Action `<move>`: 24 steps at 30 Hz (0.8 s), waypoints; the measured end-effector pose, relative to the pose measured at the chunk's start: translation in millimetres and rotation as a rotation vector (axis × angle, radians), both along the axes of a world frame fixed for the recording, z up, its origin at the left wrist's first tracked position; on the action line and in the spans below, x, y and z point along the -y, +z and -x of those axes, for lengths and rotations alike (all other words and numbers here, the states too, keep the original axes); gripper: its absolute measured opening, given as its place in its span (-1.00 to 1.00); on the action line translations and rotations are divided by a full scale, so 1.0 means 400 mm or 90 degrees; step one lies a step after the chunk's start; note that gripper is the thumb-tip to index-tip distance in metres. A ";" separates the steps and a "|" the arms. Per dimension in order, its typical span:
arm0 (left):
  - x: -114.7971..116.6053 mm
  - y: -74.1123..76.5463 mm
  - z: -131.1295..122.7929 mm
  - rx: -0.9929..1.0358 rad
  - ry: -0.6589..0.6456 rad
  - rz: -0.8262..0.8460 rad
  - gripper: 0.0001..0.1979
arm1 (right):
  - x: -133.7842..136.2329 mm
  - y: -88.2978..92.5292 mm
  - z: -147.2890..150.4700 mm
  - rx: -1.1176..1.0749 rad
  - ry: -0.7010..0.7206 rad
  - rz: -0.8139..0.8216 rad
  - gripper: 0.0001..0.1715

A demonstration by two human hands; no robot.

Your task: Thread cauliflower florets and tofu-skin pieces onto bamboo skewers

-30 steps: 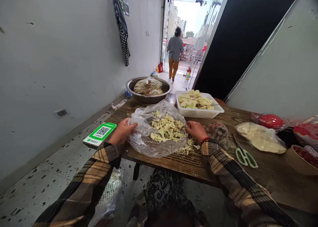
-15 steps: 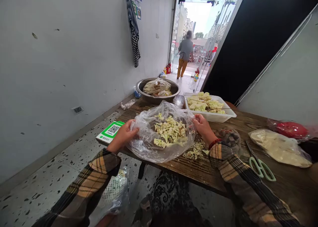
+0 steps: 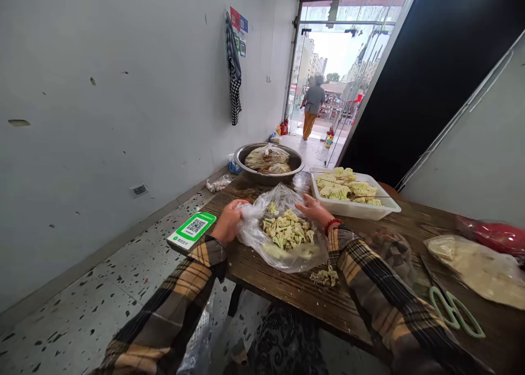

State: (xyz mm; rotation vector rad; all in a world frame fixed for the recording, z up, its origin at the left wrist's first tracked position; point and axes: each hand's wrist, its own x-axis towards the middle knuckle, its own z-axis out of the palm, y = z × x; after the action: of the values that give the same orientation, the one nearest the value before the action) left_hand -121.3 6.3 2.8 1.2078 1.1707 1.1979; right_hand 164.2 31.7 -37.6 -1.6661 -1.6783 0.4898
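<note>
A clear plastic bag (image 3: 252, 228) full of small cauliflower pieces (image 3: 287, 232) lies on the wooden table (image 3: 311, 301) in front of me. My left hand (image 3: 228, 223) is closed on the bag's left edge. My right hand (image 3: 314, 210) grips the bag's upper right edge, fingers curled on the plastic. A small heap of loose cauliflower bits (image 3: 325, 276) lies on the table just below the bag, near my right sleeve.
A metal basin (image 3: 287, 174) with bagged food and a white tub (image 3: 355, 210) of cauliflower stand behind the bag. Green scissors (image 3: 454, 307), bagged food (image 3: 476, 263) and a red bag (image 3: 496, 236) lie at right. A QR-code sign (image 3: 191, 229) sits on the table's left corner. A person (image 3: 311, 106) stands in the far doorway.
Both hands have drawn the bag's edges inward and up, bunching it smaller around the cauliflower. The loose bits now lie outside the bag. The person at the door has walked farther off.
</note>
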 end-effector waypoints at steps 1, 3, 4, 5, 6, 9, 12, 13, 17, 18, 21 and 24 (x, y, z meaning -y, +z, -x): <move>-0.006 -0.005 -0.005 -0.002 0.000 -0.009 -0.69 | -0.014 -0.002 0.011 -0.004 0.009 -0.004 -0.41; -0.014 -0.006 -0.015 -0.016 -0.025 -0.028 -0.79 | -0.035 -0.002 0.032 -0.018 0.036 -0.019 -0.54; -0.016 -0.003 -0.019 -0.023 -0.042 -0.034 -0.80 | -0.041 0.001 0.042 -0.027 0.053 -0.031 -0.60; -0.018 0.001 -0.023 -0.028 -0.063 -0.038 -0.77 | -0.045 0.006 0.052 -0.037 0.072 -0.045 -0.64; -0.019 0.006 -0.027 -0.034 -0.090 -0.039 -0.71 | -0.047 0.015 0.061 -0.047 0.093 -0.062 -0.65; -0.024 0.019 -0.037 -0.015 -0.198 -0.024 -0.53 | -0.037 0.054 0.091 -0.076 0.183 -0.109 -0.66; -0.027 0.027 -0.042 0.038 -0.284 -0.009 -0.44 | -0.017 0.097 0.120 -0.095 0.283 -0.121 -0.69; -0.027 0.029 -0.043 0.045 -0.294 0.002 -0.43 | -0.011 0.109 0.130 -0.098 0.310 -0.120 -0.69; -0.028 0.032 -0.050 -0.018 -0.293 0.035 -0.44 | 0.001 0.130 0.166 -0.086 0.372 -0.120 -0.73; -0.030 0.032 -0.053 -0.048 -0.289 0.026 -0.45 | 0.001 0.130 0.176 -0.080 0.380 -0.124 -0.75; -0.041 0.027 -0.068 -0.132 -0.273 -0.023 -0.49 | 0.003 0.129 0.210 -0.060 0.388 -0.135 -0.77; -0.042 0.017 -0.078 -0.145 -0.238 -0.024 -0.52 | 0.022 0.142 0.223 -0.061 0.364 -0.163 -0.75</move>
State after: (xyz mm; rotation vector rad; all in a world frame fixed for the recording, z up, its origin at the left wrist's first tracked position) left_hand -89.9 23.0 9.7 1.5443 1.0289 0.8198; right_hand 74.8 23.0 19.4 -0.9548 -2.0410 0.5799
